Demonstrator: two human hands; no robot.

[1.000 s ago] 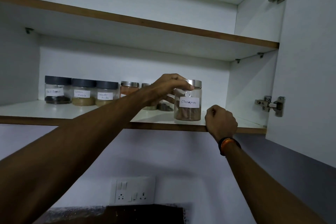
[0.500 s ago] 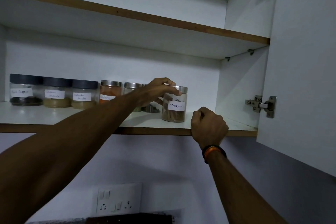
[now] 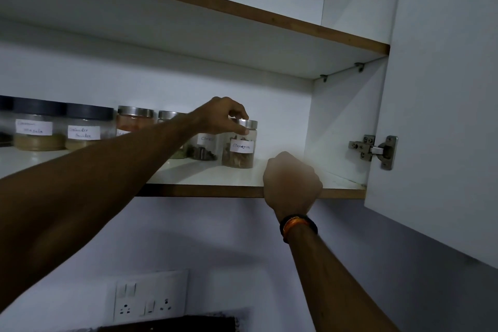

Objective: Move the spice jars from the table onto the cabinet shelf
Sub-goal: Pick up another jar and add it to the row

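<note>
Spice jars on white cabinet shelf with brown front edge (image 3: pixel 215 191) | nearest: right hand (image 3: pixel 292 179) fisted over shelf edge, blurred, whether it grips cannot be told | just beyond and left: clear steel-lidded cinnamon jar (image 3: pixel 238 148) upright, left hand (image 3: pixel 225 116) fingertips pinching its lid | farther: clove jar (image 3: pixel 204 147) beside it, black-lidded jars (image 3: pixel 83 129) along the back.

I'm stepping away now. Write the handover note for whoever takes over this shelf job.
Left hand: fingertips pinch the lid of the cinnamon jar.
Right hand: curled over the shelf front edge, carrying no jar.
Cinnamon jar stands upright on the shelf, rightmost of the row, beside the cloves jar.
Done: at least six jars shelved.
Left: let go of the cinnamon jar. The table is out of view, so check it for remaining jars.
</note>
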